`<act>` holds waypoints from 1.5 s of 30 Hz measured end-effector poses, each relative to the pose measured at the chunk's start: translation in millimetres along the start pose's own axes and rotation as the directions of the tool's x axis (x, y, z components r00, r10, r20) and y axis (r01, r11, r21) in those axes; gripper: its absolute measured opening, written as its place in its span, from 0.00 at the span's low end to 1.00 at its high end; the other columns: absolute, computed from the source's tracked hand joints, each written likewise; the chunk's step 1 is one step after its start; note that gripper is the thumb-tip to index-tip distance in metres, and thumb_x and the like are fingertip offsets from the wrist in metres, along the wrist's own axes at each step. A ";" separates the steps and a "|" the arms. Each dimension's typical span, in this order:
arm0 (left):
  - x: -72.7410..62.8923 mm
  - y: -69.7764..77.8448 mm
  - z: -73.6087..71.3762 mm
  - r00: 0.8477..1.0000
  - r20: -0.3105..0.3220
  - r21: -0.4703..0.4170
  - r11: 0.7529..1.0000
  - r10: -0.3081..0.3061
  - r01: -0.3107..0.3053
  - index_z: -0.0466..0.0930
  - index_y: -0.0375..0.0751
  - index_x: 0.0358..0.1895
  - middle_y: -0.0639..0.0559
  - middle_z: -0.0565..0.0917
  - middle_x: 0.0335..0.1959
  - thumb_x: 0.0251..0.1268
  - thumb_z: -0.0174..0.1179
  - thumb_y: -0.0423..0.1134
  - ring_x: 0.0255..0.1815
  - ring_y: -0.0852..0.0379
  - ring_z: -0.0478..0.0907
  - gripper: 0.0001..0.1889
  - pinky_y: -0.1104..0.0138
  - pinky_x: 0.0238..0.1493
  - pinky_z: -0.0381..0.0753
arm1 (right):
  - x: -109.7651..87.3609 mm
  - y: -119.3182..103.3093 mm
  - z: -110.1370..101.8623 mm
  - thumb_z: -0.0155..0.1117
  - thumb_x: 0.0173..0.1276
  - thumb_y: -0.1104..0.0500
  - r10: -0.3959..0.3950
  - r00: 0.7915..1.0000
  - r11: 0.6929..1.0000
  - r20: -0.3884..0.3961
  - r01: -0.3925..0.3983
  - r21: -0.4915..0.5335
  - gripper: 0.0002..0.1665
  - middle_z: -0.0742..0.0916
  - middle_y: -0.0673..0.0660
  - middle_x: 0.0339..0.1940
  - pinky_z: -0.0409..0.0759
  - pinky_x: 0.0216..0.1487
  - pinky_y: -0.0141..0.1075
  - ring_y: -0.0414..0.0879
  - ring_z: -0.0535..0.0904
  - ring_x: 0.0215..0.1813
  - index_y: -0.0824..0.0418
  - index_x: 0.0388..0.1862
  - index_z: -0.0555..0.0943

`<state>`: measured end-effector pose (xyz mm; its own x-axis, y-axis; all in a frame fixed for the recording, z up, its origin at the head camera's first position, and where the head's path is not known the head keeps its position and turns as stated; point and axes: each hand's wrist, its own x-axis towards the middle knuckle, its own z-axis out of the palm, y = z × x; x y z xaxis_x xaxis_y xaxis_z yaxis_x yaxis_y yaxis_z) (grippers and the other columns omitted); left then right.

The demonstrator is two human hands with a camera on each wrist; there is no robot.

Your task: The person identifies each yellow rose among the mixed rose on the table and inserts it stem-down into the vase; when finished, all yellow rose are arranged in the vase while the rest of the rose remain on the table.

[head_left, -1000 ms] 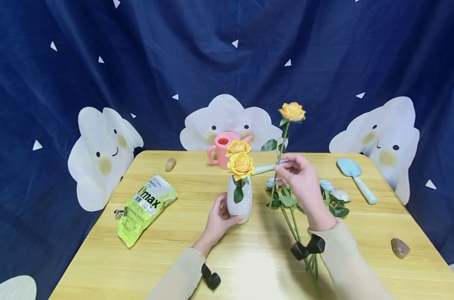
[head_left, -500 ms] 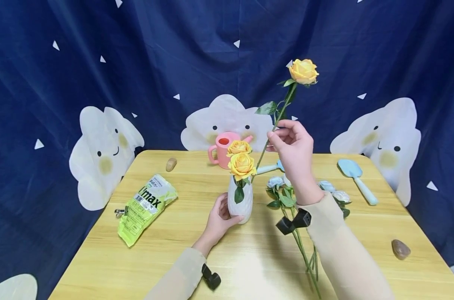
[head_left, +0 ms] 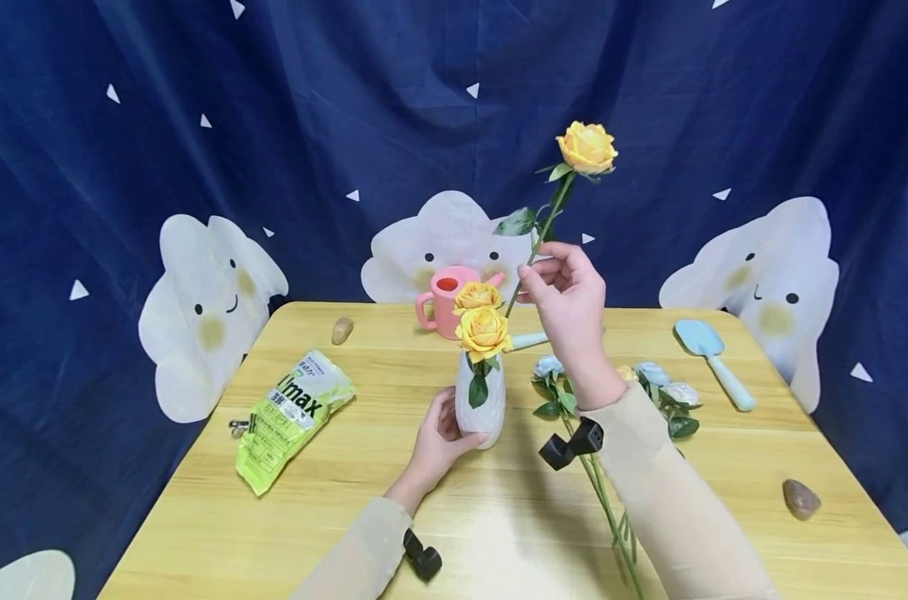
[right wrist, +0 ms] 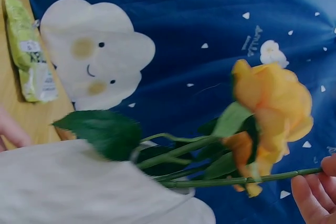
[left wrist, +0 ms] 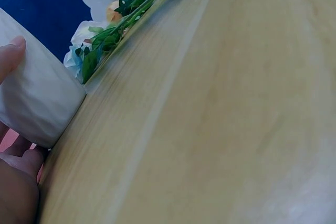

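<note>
A white textured vase (head_left: 493,414) stands upright on the table, two yellow roses (head_left: 484,332) in its mouth. My left hand (head_left: 441,442) holds it low down, thumb at the front and fingers around the left side. Above and to the right, my right hand (head_left: 574,304) pinches the stem of another yellow rose (head_left: 587,148) between thumb and fingers. That rose leans right, bloom high up. In the right wrist view its stem (right wrist: 283,176) runs down to the vase's mouth, beside the other stems; how deep it reaches is hidden.
Blue and white flowers (head_left: 652,373) with long stems lie right of the vase, partly behind my right arm. Behind it is a pink watering can (head_left: 454,304). A light-blue shovel (head_left: 701,337), stones (head_left: 800,497) and a green bag (head_left: 296,417) lie around.
My right hand has lifted the yellow rose up from near the lying flowers, then moved it left so its stem comes to the vase's mouth. The left hand keeps still on the vase.
</note>
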<state>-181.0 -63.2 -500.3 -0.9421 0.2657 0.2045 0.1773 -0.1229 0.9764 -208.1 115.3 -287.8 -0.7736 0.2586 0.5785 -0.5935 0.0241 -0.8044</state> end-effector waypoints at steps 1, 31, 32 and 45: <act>-0.3 -0.3 -0.1 1.000 0.000 0.002 1.000 0.000 0.000 0.61 0.41 0.63 0.45 0.72 0.59 0.47 0.70 0.27 0.61 0.49 0.68 0.39 0.57 0.63 0.64 | -1.6 2.1 -0.2 0.64 0.58 0.72 0.017 1.000 1.000 0.002 -0.017 -0.006 0.14 0.82 0.55 0.25 0.82 0.26 0.37 0.44 0.79 0.24 0.71 0.43 0.75; 2.1 -3.1 0.5 1.000 0.007 -0.030 0.999 0.021 -0.020 0.60 0.40 0.64 0.44 0.71 0.60 0.47 0.69 0.26 0.62 0.48 0.67 0.39 0.58 0.63 0.63 | -50.1 45.3 -3.2 0.61 0.62 0.71 0.214 0.976 0.977 0.048 -0.214 -0.001 0.09 0.81 0.60 0.28 0.82 0.30 0.47 0.43 0.78 0.26 0.74 0.40 0.75; 2.1 -3.5 0.6 1.000 0.009 -0.033 0.999 0.020 -0.020 0.60 0.40 0.64 0.44 0.71 0.60 0.47 0.69 0.26 0.62 0.48 0.67 0.39 0.59 0.63 0.63 | -51.3 45.4 -2.4 0.61 0.62 0.71 0.214 0.976 0.977 0.043 -0.214 -0.006 0.08 0.81 0.60 0.28 0.82 0.30 0.47 0.43 0.78 0.26 0.74 0.39 0.75; 1.2 -2.9 0.5 0.999 0.008 -0.033 0.999 0.038 -0.037 0.59 0.38 0.63 0.42 0.72 0.60 0.47 0.68 0.24 0.61 0.47 0.68 0.38 0.57 0.64 0.63 | -61.9 53.1 -5.8 0.63 0.60 0.70 0.257 0.965 0.963 0.059 -0.251 -0.094 0.06 0.83 0.59 0.29 0.82 0.29 0.35 0.47 0.80 0.28 0.72 0.37 0.79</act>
<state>-182.5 -62.1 -502.8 -0.9323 0.2690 0.2416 0.2028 -0.1642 0.9654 -190.4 106.2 -367.1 -0.9119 0.1990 0.3589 -0.3564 0.0494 -0.9330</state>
